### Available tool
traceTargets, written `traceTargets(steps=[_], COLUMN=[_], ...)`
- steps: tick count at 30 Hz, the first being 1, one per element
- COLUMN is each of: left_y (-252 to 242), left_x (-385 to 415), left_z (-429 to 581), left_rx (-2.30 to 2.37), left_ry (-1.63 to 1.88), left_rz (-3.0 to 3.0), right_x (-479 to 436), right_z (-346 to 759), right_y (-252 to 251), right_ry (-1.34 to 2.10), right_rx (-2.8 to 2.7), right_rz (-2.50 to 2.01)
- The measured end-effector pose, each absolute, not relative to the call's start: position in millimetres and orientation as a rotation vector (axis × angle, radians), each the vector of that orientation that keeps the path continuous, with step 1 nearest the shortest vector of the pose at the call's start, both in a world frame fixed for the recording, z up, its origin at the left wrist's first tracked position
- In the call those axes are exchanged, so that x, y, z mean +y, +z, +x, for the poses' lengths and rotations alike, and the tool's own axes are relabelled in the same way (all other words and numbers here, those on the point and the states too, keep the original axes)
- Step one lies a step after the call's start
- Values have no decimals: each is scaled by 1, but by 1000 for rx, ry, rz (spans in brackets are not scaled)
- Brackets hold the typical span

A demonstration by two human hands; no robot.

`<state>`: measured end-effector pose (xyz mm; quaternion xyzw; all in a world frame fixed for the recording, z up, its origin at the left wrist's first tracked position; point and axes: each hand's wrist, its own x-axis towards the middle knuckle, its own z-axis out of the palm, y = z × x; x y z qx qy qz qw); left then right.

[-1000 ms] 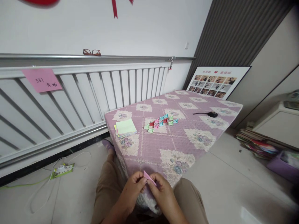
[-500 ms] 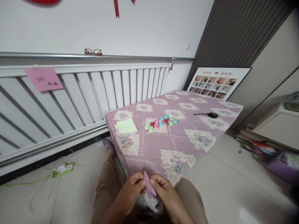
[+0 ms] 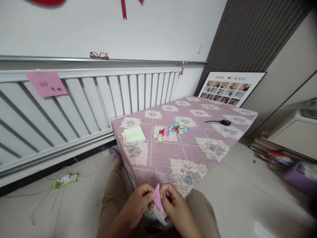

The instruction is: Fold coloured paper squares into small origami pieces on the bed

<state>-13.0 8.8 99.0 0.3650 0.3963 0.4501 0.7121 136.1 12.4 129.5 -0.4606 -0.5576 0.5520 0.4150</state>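
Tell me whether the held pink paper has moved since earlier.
Yes: the pink paper has shifted right at its upper tip, toward the nearest flowers on the tablecloth.

The table (image 3: 170, 150), covered with a purple flowered cloth (image 3: 158, 165), carries a stack of square papers (image 3: 134, 135), a group of small coloured folded papers (image 3: 171, 131), and one thin-tailed black object (image 3: 225, 122).

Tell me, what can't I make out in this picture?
All in the head view:
Pink paper: its edges are partly covered by fingers of the left hand and right hand; its back faces away.
Paper stack: the top sheet hides most of those beneath.
Red wall decoration: cut off by the top edge.
Framed photo board: faces and lettering are too small.
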Motion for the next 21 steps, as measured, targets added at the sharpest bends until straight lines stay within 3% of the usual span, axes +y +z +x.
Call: traceTargets(steps=[12, 21], left_y=[103, 96], left_x=[7, 6], left_z=[-12, -10], left_rx=[880, 878], left_ry=[1047, 1011], left_rz=[739, 792], right_x=[8, 10], right_z=[147, 151], right_y=[134, 135], right_ry=[1045, 1047], right_rx=[-1961, -2062], right_rz=[-1166, -1013])
